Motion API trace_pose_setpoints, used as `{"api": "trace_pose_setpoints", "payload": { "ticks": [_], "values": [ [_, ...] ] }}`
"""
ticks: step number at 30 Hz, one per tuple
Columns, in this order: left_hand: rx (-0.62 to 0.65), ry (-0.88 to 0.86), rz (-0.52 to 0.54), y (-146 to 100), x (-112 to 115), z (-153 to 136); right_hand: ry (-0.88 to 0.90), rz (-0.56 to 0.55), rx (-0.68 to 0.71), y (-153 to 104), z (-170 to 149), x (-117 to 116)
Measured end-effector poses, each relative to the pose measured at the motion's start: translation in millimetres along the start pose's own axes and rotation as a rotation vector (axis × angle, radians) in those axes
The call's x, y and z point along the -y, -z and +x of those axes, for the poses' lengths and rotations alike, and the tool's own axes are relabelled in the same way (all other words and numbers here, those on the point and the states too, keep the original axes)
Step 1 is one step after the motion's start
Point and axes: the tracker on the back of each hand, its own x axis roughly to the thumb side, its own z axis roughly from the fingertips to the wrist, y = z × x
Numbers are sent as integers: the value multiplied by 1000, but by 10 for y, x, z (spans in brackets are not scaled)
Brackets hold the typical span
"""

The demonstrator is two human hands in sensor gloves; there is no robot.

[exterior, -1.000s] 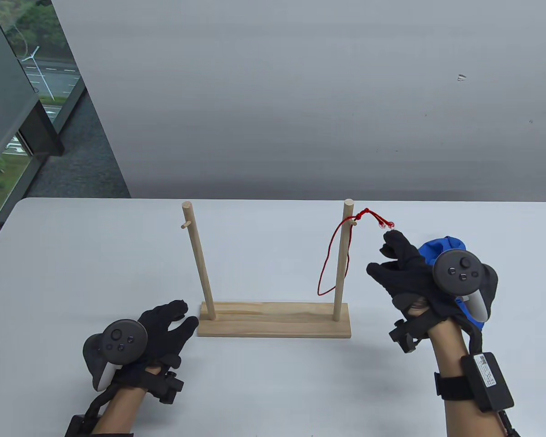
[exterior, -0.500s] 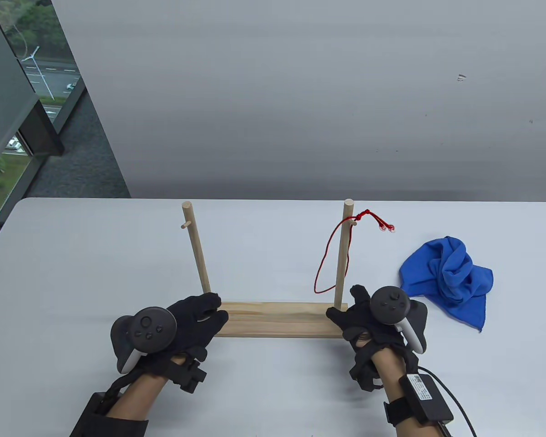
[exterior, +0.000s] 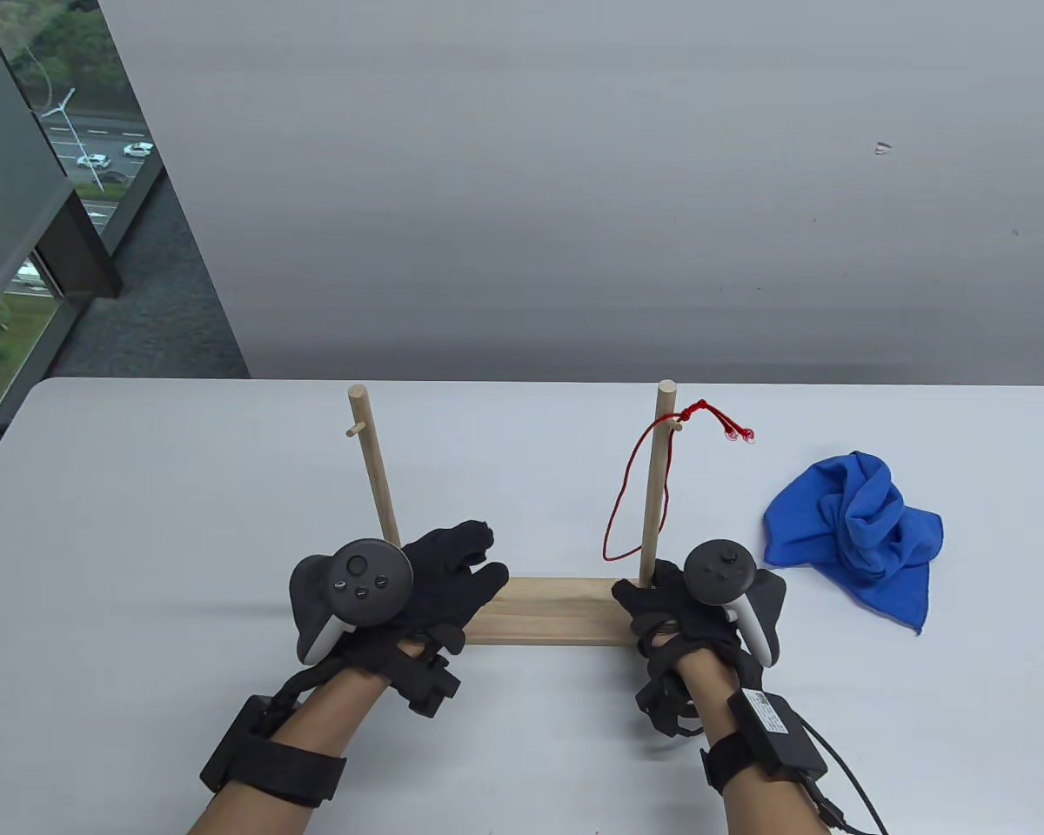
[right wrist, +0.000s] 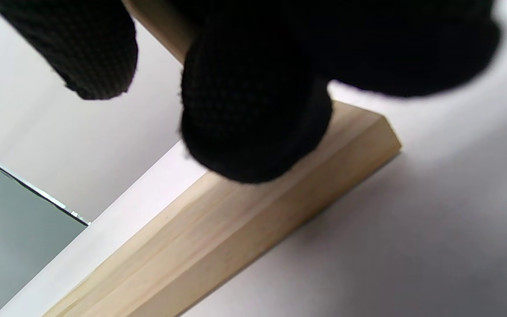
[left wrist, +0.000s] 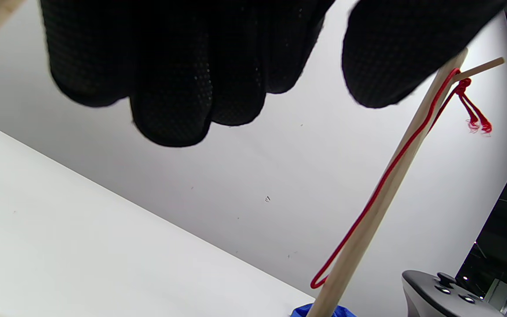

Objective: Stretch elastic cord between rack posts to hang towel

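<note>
A wooden rack stands on the white table, with a flat base [exterior: 548, 609], a left post [exterior: 376, 478] and a right post [exterior: 655, 504]. A red elastic cord [exterior: 631, 474] hangs as a slack loop from the right post's peg; it also shows in the left wrist view [left wrist: 385, 180]. A crumpled blue towel [exterior: 861, 531] lies to the right of the rack. My left hand [exterior: 487, 552] hovers over the base's left end, fingers spread and empty [left wrist: 280, 110]. My right hand [exterior: 644, 584] rests on the base's right end by the right post, fingers on the wood [right wrist: 218, 233].
A grey wall stands behind the table's far edge [exterior: 522, 380]. A window [exterior: 43, 217] is at the far left. The right hand's tracker [left wrist: 447, 295] shows in the left wrist view's lower right corner.
My right hand came down from the cord's knotted end to the base's right end, uncovering the towel. My left hand moved right and forward onto the base's left end.
</note>
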Motion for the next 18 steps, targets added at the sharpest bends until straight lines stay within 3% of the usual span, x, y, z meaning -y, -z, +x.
{"api": "trace_pose_setpoints", "payload": {
  "ticks": [13, 18],
  "values": [
    [12, -1, -115, 468, 403, 182, -81, -140, 20, 37, 1, -22],
    [38, -21, -165, 571, 530, 264, -95, -144, 35, 35, 3, -24]
  ]
}}
